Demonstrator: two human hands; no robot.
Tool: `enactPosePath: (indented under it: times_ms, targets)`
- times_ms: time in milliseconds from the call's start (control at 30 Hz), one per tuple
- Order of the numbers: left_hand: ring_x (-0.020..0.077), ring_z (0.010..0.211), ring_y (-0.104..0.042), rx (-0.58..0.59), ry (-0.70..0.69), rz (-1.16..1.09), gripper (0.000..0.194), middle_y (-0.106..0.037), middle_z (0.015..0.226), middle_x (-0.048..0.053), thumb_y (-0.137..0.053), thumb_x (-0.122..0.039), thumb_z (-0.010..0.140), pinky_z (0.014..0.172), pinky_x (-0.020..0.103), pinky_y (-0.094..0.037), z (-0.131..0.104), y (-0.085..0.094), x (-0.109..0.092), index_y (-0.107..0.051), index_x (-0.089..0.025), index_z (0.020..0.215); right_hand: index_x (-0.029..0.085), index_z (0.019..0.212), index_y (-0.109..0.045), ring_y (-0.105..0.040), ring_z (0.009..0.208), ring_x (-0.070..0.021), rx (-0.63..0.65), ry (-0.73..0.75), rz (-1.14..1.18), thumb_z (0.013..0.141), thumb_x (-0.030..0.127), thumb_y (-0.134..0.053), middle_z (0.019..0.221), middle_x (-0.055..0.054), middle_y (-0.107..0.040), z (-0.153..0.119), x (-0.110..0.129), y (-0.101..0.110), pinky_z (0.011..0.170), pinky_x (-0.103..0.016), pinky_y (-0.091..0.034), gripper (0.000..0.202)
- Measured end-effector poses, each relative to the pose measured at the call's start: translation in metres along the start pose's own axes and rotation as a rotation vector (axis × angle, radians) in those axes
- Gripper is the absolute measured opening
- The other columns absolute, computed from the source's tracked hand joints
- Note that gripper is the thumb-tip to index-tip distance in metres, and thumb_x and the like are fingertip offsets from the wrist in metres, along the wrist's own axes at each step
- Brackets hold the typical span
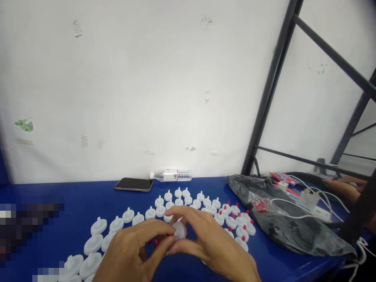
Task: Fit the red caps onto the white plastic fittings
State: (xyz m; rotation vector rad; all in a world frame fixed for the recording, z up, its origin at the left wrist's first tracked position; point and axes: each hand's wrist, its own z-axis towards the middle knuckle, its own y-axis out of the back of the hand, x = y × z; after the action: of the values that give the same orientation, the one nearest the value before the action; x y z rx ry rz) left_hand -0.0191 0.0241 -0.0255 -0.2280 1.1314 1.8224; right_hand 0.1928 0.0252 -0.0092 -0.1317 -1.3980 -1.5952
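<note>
While the right hand (205, 239) curls its fingers around a white disc (179, 230) above the desk (88, 197), likely to brace it, the left hand (133, 243) tightly pinches what looks like a red cap (170, 235) at its edge.

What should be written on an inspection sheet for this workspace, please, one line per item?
Surface: blue tabletop.
Job's things: stemmed white discs, several at right with red tips.
Clutter: phone, bottle on its side, dark plastic bag.
Hands: right hand holds a white piece; left hand has fingertips at its edge, exact grip hidden.
Cables: white cables at right.
Surroundings: marked white wall, black frame, another person's arm.
</note>
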Motion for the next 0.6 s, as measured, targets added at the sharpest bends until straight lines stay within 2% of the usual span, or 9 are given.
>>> enactPosePath:
  times_ms: [133, 300, 367, 433, 533, 600]
  targets:
    - [0.0116, 0.054, -0.066, -0.069, -0.068, 0.078, 0.023, -0.08, 0.083, -0.007, -0.054, -0.025, 0.097, 0.058, 0.019, -0.054, 0.0, -0.005, 0.005, -0.075, -0.033, 0.091, 0.044, 0.14, -0.054, -0.064, 0.119, -0.0214, -0.001, -0.039, 0.01, 0.095, 0.053, -0.068, 0.134, 0.004, -0.067, -0.001, 0.002, 0.0, 0.108, -0.034, -0.045, 0.048]
    - [0.0138, 0.085, -0.077, -0.11, -0.153, 0.137, 0.022, -0.081, 0.099, -0.008, -0.057, -0.019, 0.096, 0.078, 0.018, -0.059, -0.001, -0.01, 0.015, -0.072, -0.036, 0.099, 0.049, 0.151, -0.04, -0.061, 0.125, -0.0268, 0.054, -0.085, -0.008, 0.096, 0.047, -0.068, 0.144, 0.002, -0.062, -0.007, 0.008, 0.004, 0.107, -0.042, -0.048, 0.061]
    - [0.0139, 0.091, -0.078, -0.129, -0.172, 0.16, 0.022, -0.081, 0.104, -0.008, -0.059, -0.02, 0.096, 0.084, 0.018, -0.058, -0.002, -0.009, 0.019, -0.07, -0.037, 0.104, 0.053, 0.152, -0.035, -0.062, 0.123, -0.0276, 0.047, -0.108, -0.003, 0.097, 0.046, -0.065, 0.143, 0.002, -0.063, -0.01, 0.011, 0.006, 0.103, -0.045, -0.05, 0.063]
    - [0.0141, 0.092, -0.077, -0.154, -0.21, 0.192, 0.021, -0.08, 0.105, -0.008, -0.061, -0.021, 0.096, 0.091, 0.021, -0.057, -0.002, -0.008, 0.021, -0.069, -0.037, 0.108, 0.054, 0.152, -0.034, -0.062, 0.122, -0.0284, 0.037, -0.126, 0.027, 0.098, 0.051, -0.064, 0.141, 0.001, -0.064, -0.011, 0.012, 0.007, 0.101, -0.048, -0.051, 0.062]
    - [0.0146, 0.094, -0.075, -0.177, -0.281, 0.206, 0.022, -0.079, 0.105, -0.007, -0.065, -0.022, 0.096, 0.09, 0.022, -0.058, 0.0, -0.007, 0.02, -0.066, -0.037, 0.112, 0.05, 0.153, -0.035, -0.06, 0.127, -0.0293, -0.016, -0.119, 0.113, 0.097, 0.058, -0.063, 0.143, -0.003, -0.062, -0.009, 0.011, 0.006, 0.106, -0.051, -0.048, 0.063]
    - [0.0156, 0.095, -0.073, -0.192, -0.327, 0.164, 0.027, -0.078, 0.106, -0.005, -0.067, -0.018, 0.094, 0.085, 0.023, -0.059, 0.0, -0.008, 0.016, -0.065, -0.037, 0.113, 0.048, 0.152, -0.037, -0.058, 0.13, -0.0289, -0.058, -0.113, 0.187, 0.097, 0.055, -0.063, 0.145, -0.003, -0.061, -0.009, 0.011, 0.006, 0.109, -0.052, -0.046, 0.061]
